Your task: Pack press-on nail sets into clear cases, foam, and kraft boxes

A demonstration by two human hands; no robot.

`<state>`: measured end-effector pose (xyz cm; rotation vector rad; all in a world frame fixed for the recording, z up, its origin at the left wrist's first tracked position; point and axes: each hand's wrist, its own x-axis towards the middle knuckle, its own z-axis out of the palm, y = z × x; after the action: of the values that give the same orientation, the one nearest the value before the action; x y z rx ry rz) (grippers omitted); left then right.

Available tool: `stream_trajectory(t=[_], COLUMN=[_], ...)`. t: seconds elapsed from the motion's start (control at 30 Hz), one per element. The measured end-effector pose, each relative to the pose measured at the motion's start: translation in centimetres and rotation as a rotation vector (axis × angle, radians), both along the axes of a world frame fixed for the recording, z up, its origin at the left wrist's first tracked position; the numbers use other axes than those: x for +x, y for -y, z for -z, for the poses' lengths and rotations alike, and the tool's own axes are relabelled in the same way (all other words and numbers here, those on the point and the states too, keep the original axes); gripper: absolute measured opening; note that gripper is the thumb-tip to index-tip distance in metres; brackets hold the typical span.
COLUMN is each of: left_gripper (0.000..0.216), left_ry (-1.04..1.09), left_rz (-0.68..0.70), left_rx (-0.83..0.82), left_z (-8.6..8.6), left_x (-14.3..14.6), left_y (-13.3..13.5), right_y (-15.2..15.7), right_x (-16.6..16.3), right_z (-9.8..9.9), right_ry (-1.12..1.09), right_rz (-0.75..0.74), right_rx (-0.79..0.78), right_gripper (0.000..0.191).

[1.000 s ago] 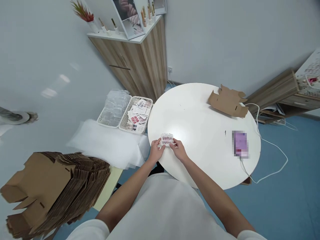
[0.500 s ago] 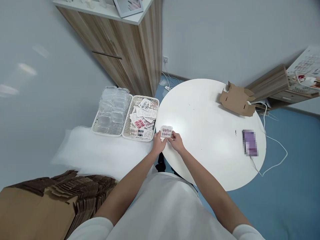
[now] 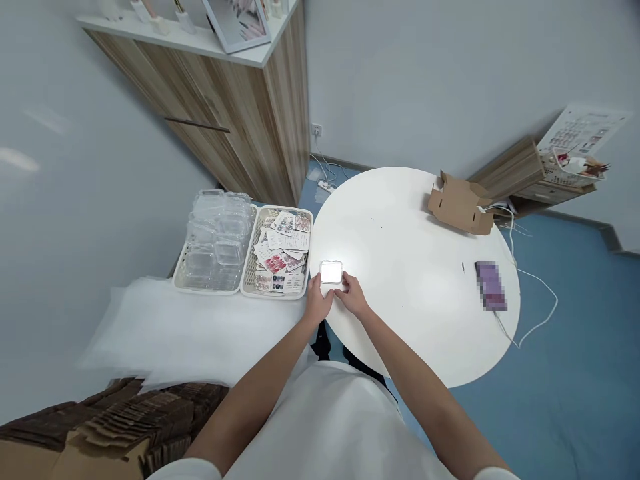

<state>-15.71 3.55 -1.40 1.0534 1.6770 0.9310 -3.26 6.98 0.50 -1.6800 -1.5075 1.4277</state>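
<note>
Both my hands hold a small clear plastic case [image 3: 331, 272] at the near left edge of a round white table [image 3: 415, 267]. My left hand [image 3: 318, 303] grips its left side and my right hand [image 3: 352, 297] its right side, fingers closed on it. Glare on the case hides what is inside. Just left of the table stand two white baskets: one [image 3: 280, 253] full of printed nail cards, the other [image 3: 215, 233] stacked with empty clear cases.
A folded cardboard box [image 3: 459, 203] lies at the table's far right, a phone [image 3: 490, 285] with a white cable near the right edge. White foam sheet [image 3: 190, 330] covers the surface at left, flat cardboard boxes [image 3: 120, 420] are stacked bottom left, a wooden cabinet [image 3: 240, 113] behind.
The view has shifted a little. The case has tilted in my hands and now reflects light, so the pink nails seen inside earlier no longer show.
</note>
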Motion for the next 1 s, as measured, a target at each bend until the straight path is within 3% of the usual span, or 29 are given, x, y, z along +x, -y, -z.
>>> stream_trajectory(t=[0.27,0.43,0.73,1.0], left_gripper=[0.062,0.06,0.039,0.033], left_ry=[-0.017,-0.017,-0.191,-0.323], left_rz=[-0.027,-0.048,-0.097,-0.168], left_rx=[0.012,0.003,0.073,0.009], left_z=[-0.1,-1.0,-3.1,-5.2], left_x=[0.1,0.6,0.4,-1.1], left_y=[0.0,1.5,8.8,14.5], right_y=[-0.1,0.8,3.9,6.8], right_x=[0.3,1.2,4.9,4.0], right_z=[-0.1,-0.2,-1.4,-2.7], right_ry=[-0.027,-0.056,-0.043,-0.118], right_rz=[-0.007,-0.048,-0.209,-0.389], right_rx=[-0.022,-0.02,-0.025,0.024], right_gripper=[0.064,0.069,0.062,0.042])
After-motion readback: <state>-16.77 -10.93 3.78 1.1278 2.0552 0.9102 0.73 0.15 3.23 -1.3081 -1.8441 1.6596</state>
